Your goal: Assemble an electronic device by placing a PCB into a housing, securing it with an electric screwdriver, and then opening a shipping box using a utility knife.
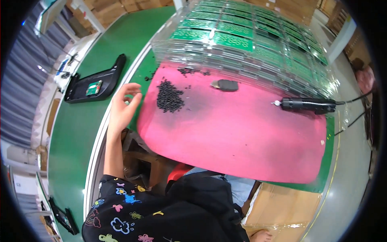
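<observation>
My left hand [124, 107] hovers by the pale rail between the green work surface and the pink mat [225, 133]. Its fingers curve with a gap to the thumb, and I see nothing between them. To its right lies a heap of small black pieces, apparently screws [169, 97]. On its other side, a black plastic housing [107, 80] with a handle-like arm rests on the green surface, a small green circuit board [94, 87] inside it. My right hand is not seen; a bit of bare skin at the lower edge is too cut off to identify.
Stacked clear trays [242, 52] of green circuit boards stand at the mat's far side. A black electric screwdriver [308, 105] with a cable lies at the right. A dark grey block [227, 85] sits near the trays. Cardboard [278, 209] lies below the mat.
</observation>
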The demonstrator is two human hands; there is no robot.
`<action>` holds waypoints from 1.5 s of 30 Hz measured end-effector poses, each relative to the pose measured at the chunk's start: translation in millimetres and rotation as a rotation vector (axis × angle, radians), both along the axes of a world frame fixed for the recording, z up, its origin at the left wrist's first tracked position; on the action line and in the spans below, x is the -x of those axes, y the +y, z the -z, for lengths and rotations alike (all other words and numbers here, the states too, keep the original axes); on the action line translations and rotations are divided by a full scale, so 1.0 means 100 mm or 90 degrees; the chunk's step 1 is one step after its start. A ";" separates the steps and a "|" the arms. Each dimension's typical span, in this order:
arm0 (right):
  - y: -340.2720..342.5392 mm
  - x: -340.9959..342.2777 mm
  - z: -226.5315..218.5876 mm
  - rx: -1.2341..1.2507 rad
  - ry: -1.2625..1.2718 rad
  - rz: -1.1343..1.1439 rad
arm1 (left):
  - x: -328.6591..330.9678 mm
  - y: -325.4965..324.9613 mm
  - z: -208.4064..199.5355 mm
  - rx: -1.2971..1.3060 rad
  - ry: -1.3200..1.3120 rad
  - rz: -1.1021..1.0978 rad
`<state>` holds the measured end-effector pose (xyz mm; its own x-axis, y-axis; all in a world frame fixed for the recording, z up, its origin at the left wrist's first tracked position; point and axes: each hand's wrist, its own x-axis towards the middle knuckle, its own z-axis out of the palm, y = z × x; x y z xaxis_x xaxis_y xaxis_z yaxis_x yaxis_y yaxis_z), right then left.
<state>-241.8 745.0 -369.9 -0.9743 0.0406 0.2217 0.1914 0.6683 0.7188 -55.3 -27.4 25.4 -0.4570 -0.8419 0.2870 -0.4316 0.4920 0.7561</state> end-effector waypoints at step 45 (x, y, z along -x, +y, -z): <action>-0.82 0.84 -2.31 1.018 -0.344 -0.096 | 2.53 4.55 1.86 -0.094 -0.134 0.984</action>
<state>-325.7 662.9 -138.7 -0.9352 -0.2153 -0.2811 0.0393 0.7258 -0.6868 -308.8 427.9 -160.1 -0.8908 0.4490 0.0704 0.3025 0.4702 0.8291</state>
